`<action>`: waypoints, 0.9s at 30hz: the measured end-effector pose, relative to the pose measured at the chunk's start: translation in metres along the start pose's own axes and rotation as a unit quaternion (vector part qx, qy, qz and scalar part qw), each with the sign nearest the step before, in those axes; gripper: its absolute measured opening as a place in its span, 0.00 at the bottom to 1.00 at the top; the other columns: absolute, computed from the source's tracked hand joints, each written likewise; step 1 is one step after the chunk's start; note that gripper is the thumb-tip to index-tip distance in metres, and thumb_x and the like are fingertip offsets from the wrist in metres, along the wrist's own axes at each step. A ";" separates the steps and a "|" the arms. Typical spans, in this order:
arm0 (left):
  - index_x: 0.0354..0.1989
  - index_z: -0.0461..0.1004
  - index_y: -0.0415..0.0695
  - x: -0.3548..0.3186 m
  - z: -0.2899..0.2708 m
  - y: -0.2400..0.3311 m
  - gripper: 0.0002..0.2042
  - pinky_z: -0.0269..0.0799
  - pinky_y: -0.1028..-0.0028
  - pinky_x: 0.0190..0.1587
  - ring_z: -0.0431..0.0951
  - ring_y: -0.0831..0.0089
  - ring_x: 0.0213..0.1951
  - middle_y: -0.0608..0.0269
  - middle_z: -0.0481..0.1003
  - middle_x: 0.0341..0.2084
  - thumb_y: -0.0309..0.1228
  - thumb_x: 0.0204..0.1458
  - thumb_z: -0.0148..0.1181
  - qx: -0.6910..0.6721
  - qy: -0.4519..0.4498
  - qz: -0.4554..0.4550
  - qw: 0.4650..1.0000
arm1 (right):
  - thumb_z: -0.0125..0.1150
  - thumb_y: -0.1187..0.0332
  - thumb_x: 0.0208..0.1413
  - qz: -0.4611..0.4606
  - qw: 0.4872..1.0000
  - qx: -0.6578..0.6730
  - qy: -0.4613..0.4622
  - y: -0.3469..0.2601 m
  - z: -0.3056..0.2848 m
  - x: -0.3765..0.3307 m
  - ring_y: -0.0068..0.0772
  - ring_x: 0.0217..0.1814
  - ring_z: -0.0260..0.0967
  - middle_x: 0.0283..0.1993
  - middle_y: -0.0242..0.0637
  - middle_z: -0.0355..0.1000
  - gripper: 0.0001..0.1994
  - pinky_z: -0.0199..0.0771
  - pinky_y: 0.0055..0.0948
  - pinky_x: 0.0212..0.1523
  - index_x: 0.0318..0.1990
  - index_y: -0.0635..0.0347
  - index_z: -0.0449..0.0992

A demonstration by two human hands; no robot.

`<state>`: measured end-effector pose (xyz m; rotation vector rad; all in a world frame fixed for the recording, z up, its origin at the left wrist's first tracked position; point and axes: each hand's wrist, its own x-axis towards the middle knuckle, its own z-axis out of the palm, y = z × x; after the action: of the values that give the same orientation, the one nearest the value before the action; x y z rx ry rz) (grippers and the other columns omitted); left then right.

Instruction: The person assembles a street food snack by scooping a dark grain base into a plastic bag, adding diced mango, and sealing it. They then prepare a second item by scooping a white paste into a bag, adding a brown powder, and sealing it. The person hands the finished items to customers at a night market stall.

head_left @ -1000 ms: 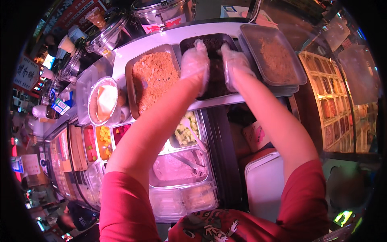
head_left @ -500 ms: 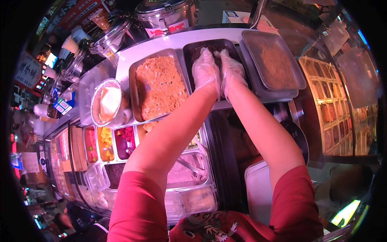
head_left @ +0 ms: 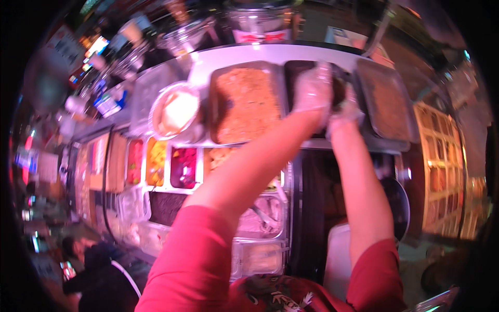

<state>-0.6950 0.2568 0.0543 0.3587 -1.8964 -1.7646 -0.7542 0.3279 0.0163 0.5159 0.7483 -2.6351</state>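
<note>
Both my hands wear clear plastic gloves and reach far forward into a dark metal tray, the middle one of three on a white counter. My left hand lies over the tray's dark contents with its fingers pointing away. My right hand is close beside it at the tray's near right corner, fingers curled by something dark. Motion blur hides whether either hand grips anything. A tray of orange-brown food sits to the left and a tray of brown food to the right.
A round bowl of pale food stands left of the trays. Nearer me are small tubs of red, yellow and purple fillings and clear-lidded containers. Jars stand behind the counter. Another person is at lower left.
My hands came together inside the dark tray. The right hand has since drawn back a little toward the tray's near right corner. The view has swung and blurred.
</note>
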 end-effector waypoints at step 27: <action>0.48 0.76 0.36 -0.009 -0.371 0.001 0.20 0.73 0.61 0.48 0.78 0.60 0.40 0.48 0.78 0.42 0.42 0.63 0.52 -0.207 0.190 -0.337 0.898 | 0.45 0.57 0.67 0.207 0.940 -0.262 -0.071 0.300 0.156 -0.101 0.56 0.45 0.78 0.48 0.54 0.77 0.21 0.80 0.57 0.49 0.51 0.70 0.70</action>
<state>-0.4886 -0.0512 0.0594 1.2050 -1.1334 -2.2472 -0.5770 0.0255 0.0556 0.2834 1.1062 -1.9554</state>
